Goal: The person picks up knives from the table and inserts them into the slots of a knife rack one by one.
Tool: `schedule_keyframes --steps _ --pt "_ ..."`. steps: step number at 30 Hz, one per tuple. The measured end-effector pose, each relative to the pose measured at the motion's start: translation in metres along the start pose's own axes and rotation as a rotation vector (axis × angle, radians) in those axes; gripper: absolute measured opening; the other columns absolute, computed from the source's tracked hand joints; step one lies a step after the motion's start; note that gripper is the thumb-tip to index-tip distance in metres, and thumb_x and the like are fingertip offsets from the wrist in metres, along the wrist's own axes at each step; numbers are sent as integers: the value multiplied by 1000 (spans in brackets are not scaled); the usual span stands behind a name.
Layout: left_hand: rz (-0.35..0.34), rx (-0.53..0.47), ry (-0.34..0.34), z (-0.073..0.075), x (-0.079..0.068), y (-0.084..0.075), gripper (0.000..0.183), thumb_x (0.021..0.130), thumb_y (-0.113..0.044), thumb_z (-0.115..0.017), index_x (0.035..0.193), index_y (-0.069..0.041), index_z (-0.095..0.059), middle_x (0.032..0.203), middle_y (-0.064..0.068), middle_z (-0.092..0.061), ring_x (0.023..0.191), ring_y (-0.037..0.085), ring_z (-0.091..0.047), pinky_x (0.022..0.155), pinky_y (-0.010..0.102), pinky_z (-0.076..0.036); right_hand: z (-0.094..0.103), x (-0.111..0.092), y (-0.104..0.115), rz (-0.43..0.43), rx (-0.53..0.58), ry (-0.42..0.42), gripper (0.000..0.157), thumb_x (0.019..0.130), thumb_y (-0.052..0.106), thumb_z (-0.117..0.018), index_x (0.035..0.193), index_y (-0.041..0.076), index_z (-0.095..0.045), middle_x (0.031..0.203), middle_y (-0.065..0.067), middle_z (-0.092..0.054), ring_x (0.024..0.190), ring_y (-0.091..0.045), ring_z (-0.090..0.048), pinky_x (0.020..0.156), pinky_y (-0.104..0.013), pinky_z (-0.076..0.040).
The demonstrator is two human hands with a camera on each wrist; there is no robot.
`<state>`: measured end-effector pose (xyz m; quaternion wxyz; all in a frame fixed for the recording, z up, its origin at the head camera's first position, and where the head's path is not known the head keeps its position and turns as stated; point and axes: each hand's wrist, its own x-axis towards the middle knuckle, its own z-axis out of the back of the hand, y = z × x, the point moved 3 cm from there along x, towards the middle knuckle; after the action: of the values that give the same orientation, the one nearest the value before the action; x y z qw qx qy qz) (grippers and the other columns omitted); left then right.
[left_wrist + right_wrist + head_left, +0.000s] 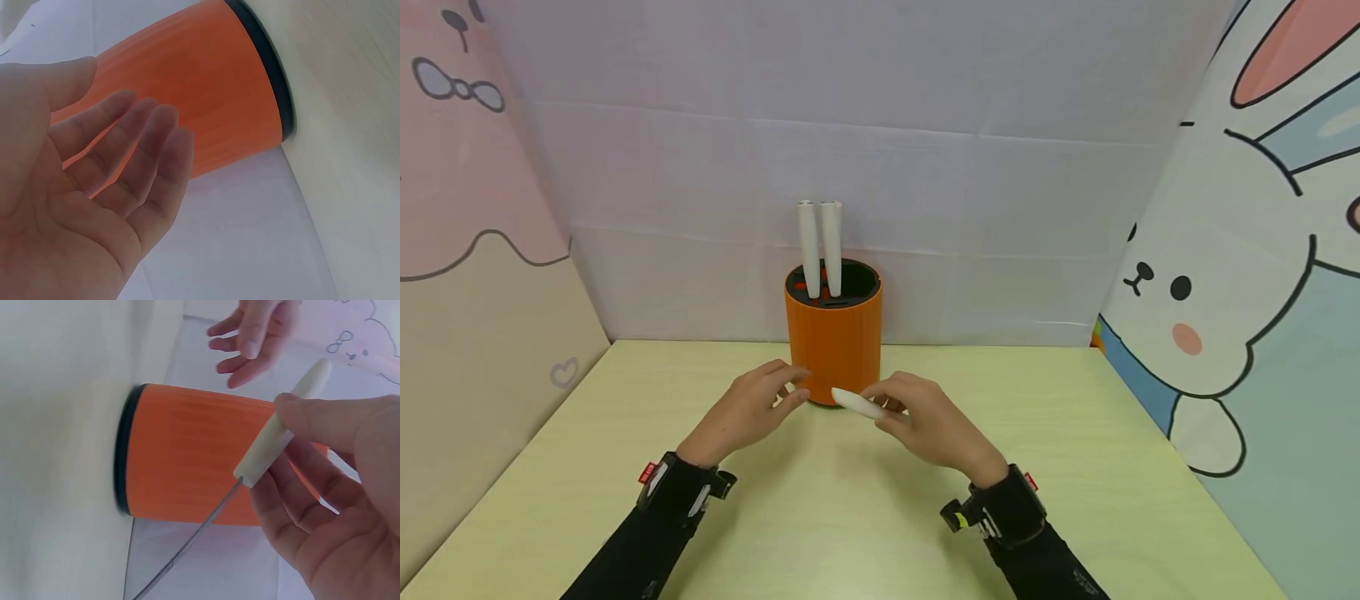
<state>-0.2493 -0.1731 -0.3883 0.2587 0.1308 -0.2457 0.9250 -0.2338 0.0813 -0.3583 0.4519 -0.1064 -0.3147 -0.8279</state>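
My right hand (928, 421) pinches the white handle of a knife (853, 403) between thumb and fingers, in front of the block. In the right wrist view, the knife's handle (265, 447) tilts across the block, and its thin metal blade shows as a narrow line, as if edge-on. An orange, round knife block (835, 354) with a black top stands behind both hands. Two white handles (808, 250) stick up from it. To the block's left front, my left hand (748, 412) has relaxed, slightly bent fingers; its palm (69, 231) holds nothing.
The pale yellow table (820, 517) carries the block near its back edge, close to a white cloth backdrop (962, 208). Printed cartoon panels stand along both sides, a pink one (475, 167) at left and a rabbit one (1225, 333) at right.
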Motion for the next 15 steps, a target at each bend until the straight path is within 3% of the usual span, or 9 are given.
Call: schedule_keyframes --steps 6,15 --pt "-10 -4 -8 0 -1 -1 31 95 -27 -62 122 -12 -60 109 3 -61 84 10 -56 69 28 -52 11 3 10 16 127 -106 36 85 5 -72 116 20 -62 101 9 -59 83 -6 -58 74 -26 -54" --pt "-48 -58 -13 1 0 -12 35 95 -31 -61 124 -11 -59 115 5 -61 89 11 -56 73 32 -53 28 7 43 -151 317 -270 38 84 -3 -70 120 5 -60 102 -7 -63 89 -21 -62 78 -33 -55"
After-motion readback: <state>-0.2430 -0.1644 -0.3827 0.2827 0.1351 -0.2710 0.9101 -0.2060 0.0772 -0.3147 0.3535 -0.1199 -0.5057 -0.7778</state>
